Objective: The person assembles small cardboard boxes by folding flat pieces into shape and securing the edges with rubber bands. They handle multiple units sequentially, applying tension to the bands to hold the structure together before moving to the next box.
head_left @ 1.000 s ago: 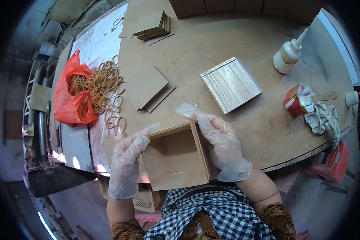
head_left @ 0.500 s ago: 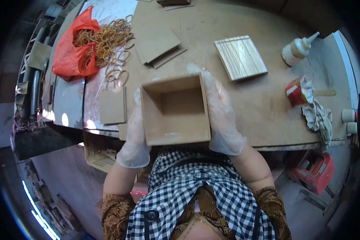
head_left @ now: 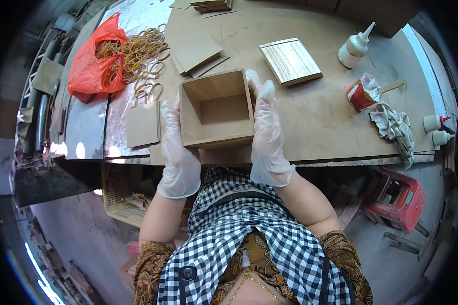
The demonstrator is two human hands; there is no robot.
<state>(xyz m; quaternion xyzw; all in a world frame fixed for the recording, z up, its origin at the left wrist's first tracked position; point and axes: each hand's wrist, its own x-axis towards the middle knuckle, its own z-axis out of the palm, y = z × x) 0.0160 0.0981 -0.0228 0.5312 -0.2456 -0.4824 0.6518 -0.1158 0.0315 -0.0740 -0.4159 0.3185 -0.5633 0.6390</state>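
An open-topped square box of plain brown board sits at the near edge of the desk, clamped between 2 gloved hands: the left hand flat on its left wall, the right hand on its right wall, fingers extended. Compared with 0.5 s ago, the grip looks unchanged. Left of the box lies a flat square board; beyond it, rubber bands spill from a red bag. Right of the box lies a wood-grain panel.
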